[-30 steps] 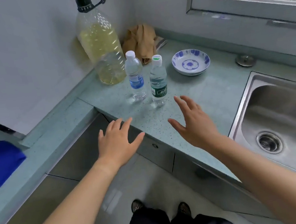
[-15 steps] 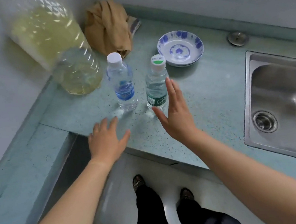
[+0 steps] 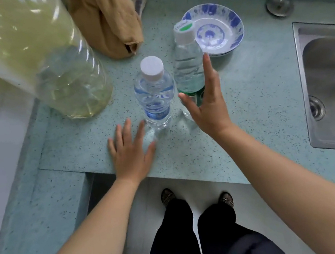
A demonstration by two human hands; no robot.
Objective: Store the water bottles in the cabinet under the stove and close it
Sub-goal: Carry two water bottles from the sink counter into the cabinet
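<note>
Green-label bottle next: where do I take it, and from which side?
I'd wrap the right hand round the green-label bottle at its labelled waist, coming from the near right. It stands upright, the blue-label bottle crowds its left, and the bowl sits behind.

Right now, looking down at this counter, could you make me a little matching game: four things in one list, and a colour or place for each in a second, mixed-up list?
Things:
1. blue-label bottle
2. green-label bottle
3. bowl
4. tan cloth

Descriptions:
A. crumpled beside the big jug
B. plain white cap
C. blue-and-white pattern
D. cap with a green mark

Pairs: 1-B, 2-D, 3-C, 4-A.
</note>
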